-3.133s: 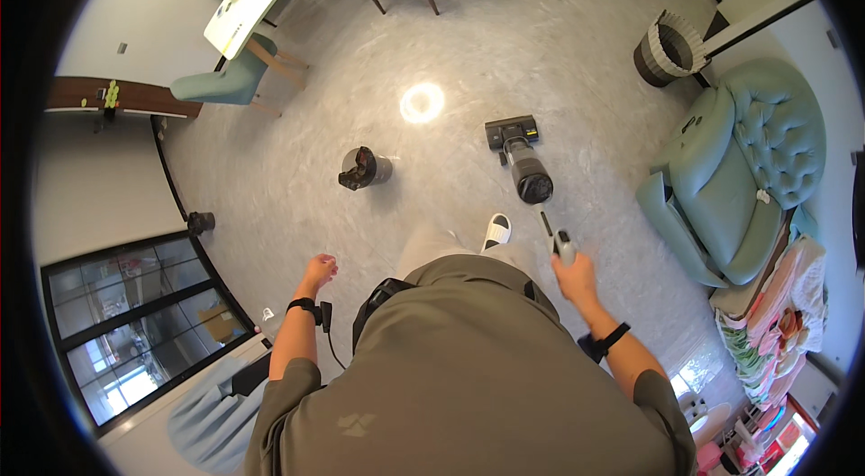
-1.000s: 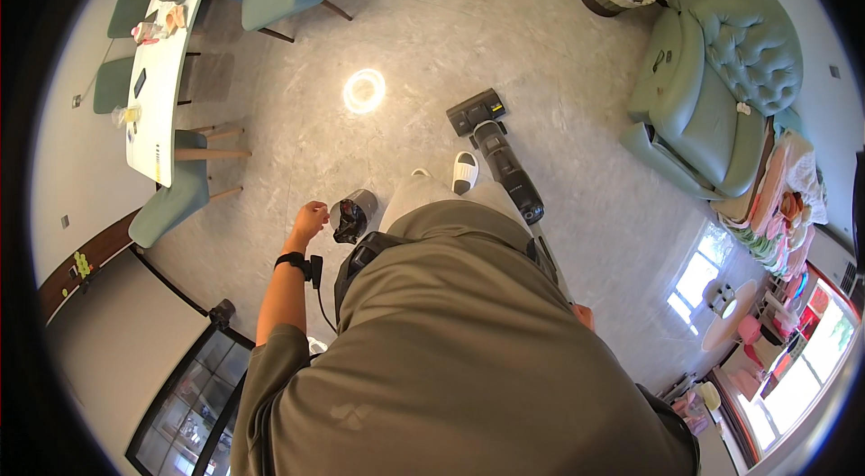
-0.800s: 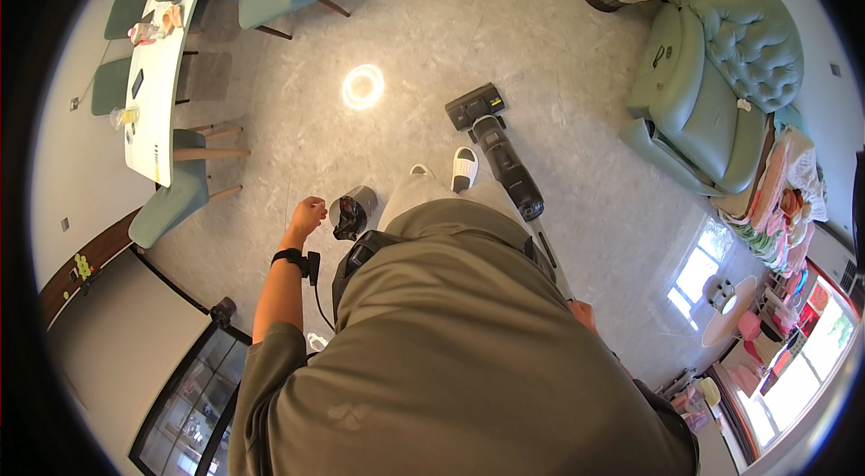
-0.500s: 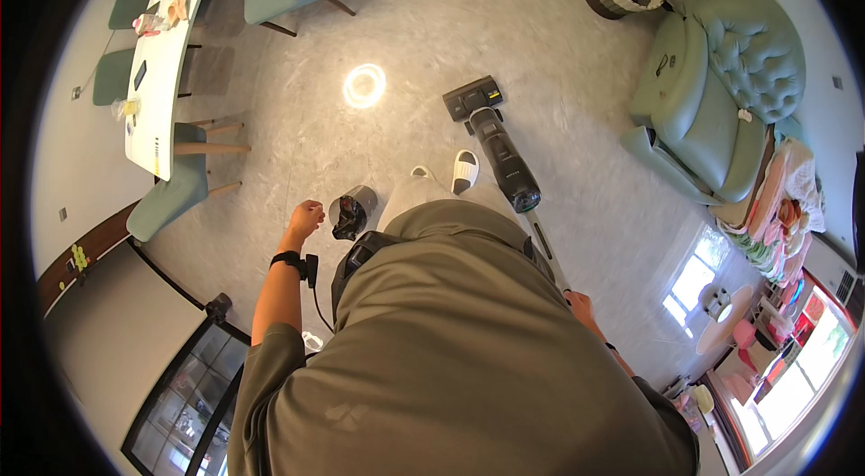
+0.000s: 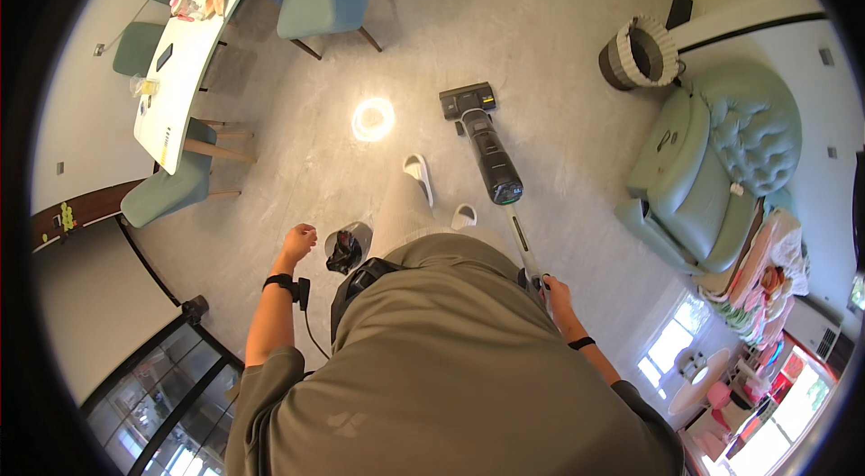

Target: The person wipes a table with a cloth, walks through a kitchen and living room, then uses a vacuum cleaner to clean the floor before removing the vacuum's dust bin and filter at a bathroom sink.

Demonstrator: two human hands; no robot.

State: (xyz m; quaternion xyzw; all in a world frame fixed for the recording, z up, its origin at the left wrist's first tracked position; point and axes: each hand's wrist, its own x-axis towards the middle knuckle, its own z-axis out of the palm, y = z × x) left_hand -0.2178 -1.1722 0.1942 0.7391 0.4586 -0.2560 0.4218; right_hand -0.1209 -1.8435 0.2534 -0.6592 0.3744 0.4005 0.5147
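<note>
The vacuum cleaner [image 5: 495,161] stands on the floor [image 5: 559,98], its long axis running towards 11 o'clock from the nearer right hand [image 5: 559,296], which is wrapped round the handle [image 5: 523,240]; the left hand [image 5: 299,243], loosely curled, nothing visible in it, has the cleaner at 2 o'clock, a bin [image 5: 363,235] just beside at 3 o'clock

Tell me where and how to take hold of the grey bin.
Best by its rim, I'd judge, from the person's left: the bin stands upright, its open mouth facing up with a black liner, and the left hand, seemingly empty, is on that side.
</note>
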